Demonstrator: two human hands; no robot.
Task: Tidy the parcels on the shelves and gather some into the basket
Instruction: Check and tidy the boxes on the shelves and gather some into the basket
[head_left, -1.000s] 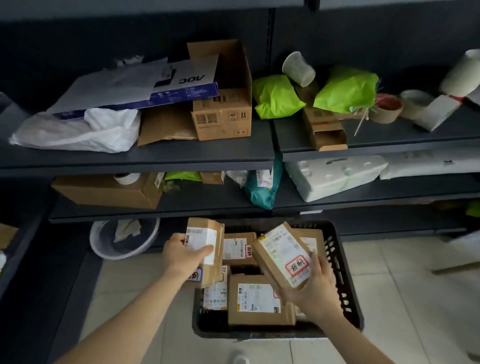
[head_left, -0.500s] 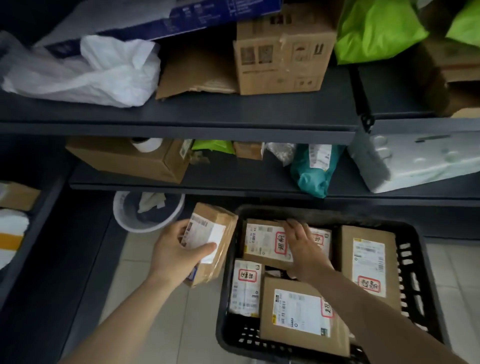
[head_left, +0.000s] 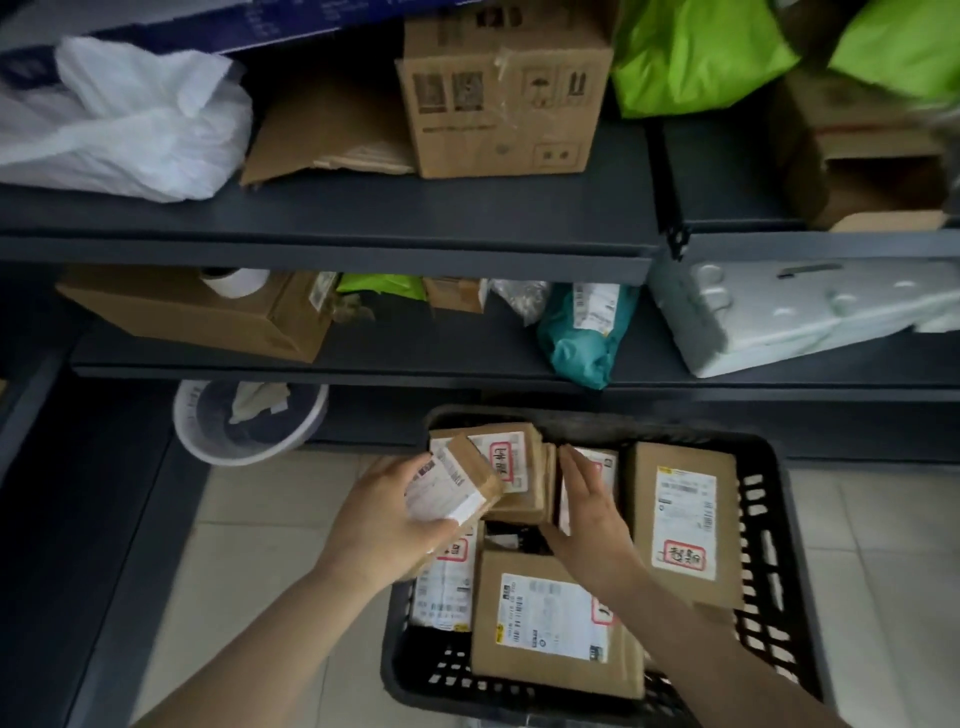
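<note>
Left hand (head_left: 384, 525) fingers grip a small brown white-labelled parcel (head_left: 457, 478) over the basket (head_left: 769, 519); right hand (head_left: 587, 514) fingers lie straight.

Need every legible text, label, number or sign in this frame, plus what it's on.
Nothing reads as quotable text.
cardboard box, upper shelf: handling pictograms; print blurred.
blue box: white print, blurred.
front parcel and right parcel in the basket: barcode labels, too small; red-framed stamps, characters unreadable.
small parcel in the left hand: label motion-blurred.
teal bag: label too small.
</note>
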